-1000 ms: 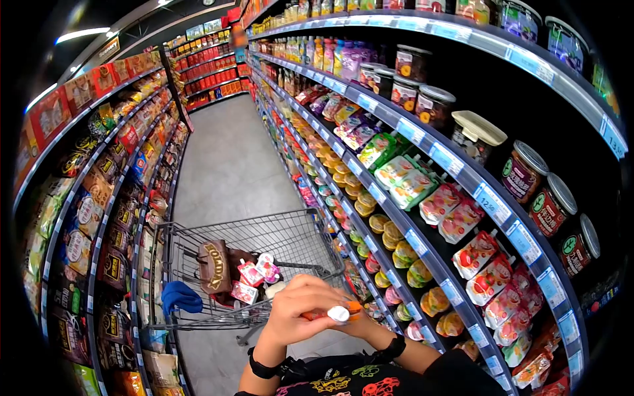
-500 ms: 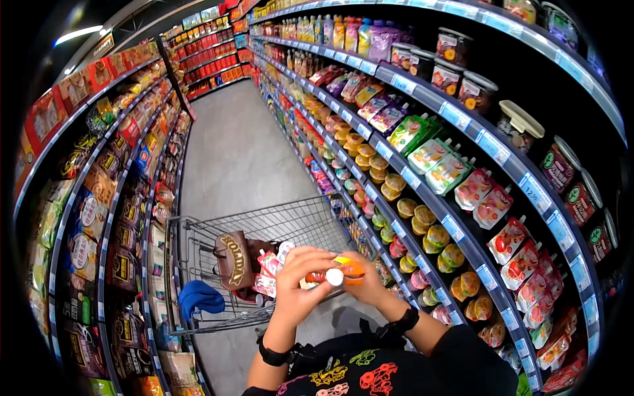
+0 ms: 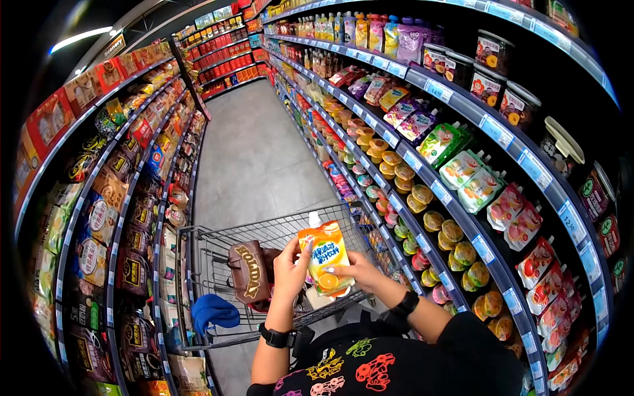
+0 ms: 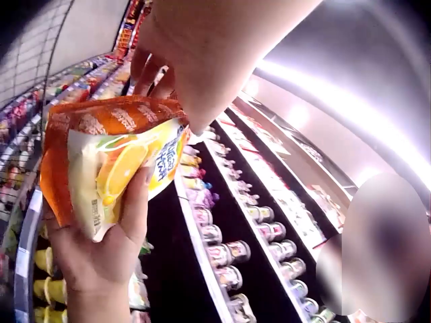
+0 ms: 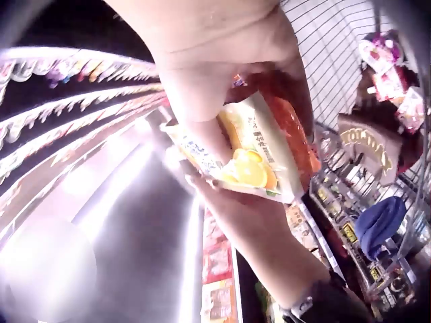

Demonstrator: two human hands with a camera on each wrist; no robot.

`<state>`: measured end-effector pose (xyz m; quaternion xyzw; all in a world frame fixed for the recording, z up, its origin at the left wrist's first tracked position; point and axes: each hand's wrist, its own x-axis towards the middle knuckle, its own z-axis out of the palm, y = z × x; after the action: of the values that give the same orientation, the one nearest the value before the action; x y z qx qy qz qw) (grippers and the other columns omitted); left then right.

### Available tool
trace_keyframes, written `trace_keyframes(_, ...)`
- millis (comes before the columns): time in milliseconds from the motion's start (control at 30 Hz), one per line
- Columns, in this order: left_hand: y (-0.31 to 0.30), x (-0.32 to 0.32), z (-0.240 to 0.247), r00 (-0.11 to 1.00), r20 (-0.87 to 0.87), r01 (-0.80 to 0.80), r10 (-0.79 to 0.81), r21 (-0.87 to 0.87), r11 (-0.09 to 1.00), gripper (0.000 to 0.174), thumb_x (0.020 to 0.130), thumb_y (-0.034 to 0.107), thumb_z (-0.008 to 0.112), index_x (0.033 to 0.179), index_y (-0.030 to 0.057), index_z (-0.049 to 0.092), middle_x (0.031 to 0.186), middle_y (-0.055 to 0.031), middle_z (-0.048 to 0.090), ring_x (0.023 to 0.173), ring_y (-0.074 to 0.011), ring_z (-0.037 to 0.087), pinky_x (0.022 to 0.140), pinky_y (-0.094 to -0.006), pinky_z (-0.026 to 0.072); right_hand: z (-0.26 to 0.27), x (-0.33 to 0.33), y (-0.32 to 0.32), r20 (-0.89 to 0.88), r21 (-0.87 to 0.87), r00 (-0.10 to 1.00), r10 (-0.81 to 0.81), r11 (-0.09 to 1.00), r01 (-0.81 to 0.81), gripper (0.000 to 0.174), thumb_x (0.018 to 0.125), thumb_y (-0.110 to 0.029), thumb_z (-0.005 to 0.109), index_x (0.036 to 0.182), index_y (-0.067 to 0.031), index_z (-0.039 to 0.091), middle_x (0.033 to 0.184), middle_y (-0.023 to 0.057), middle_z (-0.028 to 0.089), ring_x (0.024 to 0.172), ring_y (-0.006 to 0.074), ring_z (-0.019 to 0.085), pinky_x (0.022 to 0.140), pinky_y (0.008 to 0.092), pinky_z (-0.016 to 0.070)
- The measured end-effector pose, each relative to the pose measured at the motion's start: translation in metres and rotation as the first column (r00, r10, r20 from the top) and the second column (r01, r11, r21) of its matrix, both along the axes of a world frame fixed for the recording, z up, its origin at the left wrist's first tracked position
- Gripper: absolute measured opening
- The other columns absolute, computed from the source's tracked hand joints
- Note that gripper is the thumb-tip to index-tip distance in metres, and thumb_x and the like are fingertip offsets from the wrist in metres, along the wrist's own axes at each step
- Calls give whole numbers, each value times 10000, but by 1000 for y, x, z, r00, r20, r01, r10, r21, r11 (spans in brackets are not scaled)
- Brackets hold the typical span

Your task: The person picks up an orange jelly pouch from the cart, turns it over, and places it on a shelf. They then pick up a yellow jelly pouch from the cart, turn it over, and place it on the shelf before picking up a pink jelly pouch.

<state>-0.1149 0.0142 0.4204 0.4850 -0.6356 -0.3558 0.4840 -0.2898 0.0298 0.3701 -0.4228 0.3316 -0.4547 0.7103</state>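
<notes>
An orange and white spouted drink pouch with an orange-slice picture and a white cap is upright over the shopping cart in the head view. My left hand grips its left side near the top. On the other side my right hand holds the lower part, its thumb across the printed front and the other fingers behind. The left wrist view shows the same pouch with its orange bottom fold and the right hand under it.
In the cart lie a brown lettered bag and several pink-and-white packs. A blue cloth hangs on its near left rim. Tall shelves of snacks line the left; pouches and jelly cups fill the right. Grey floor runs ahead.
The pouch has turned from cap toward me to upright, with its printed front facing me. Both hands have shifted to its sides. The view has swung slightly left.
</notes>
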Motion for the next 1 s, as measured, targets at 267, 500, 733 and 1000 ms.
trace_keyframes(267,-56,83,-270,736,208,230,-644,818,527,587,891,472,331,1094,-37,541,1167,-220,522,1097,-325,482,937,-386,358,-193,-38,-87,-194,185,973,-125,969,162,442,735,-145,701,1123,-9,542,958,67,624,848,143,603,755,264,475)
trace_keyframes(500,-43,80,-267,760,62,237,-647,900,365,596,789,475,599,1147,2,536,1053,-110,601,934,-182,553,807,-302,436,-254,-41,-163,-720,213,675,161,977,-6,580,613,-513,681,953,-44,646,860,118,650,750,220,617,695,308,467)
trace_keyframes(733,-75,65,-260,622,367,343,-692,667,662,500,755,210,593,1241,222,478,1013,-159,613,892,-265,606,778,-328,460,-202,-35,-209,-956,88,273,105,993,-74,572,591,-528,648,896,-44,665,873,181,643,813,316,619,710,349,474)
trace_keyframes(1000,-147,59,-272,700,337,329,-629,630,704,546,707,220,588,1242,209,479,963,-217,601,902,-350,583,785,-363,457,-205,-22,-295,-977,-141,188,-103,969,-202,428,632,-428,604,794,-36,658,778,196,628,743,344,610,670,410,479)
